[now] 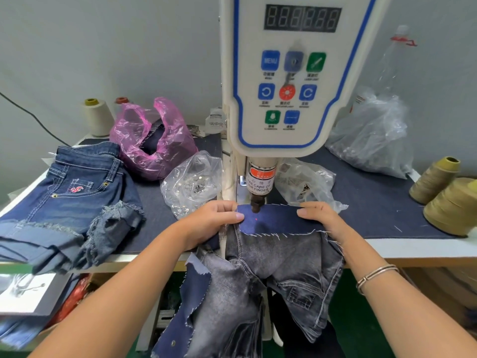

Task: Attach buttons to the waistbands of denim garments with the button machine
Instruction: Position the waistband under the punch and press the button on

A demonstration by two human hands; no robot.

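Waistband (271,219), frame centre, under button machine (258,200) punch; left hand (214,218) pinches one end, right hand (318,215) grips other, stretched flat, prob. to line up red dot (255,219).

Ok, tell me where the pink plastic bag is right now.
In the head view the pink plastic bag sits on the table's left rear, left of the button machine, behind the folded denim shorts.

left hand (215,219) + right hand (318,215) | pinch waistband (273,220) | under button machine (258,200)
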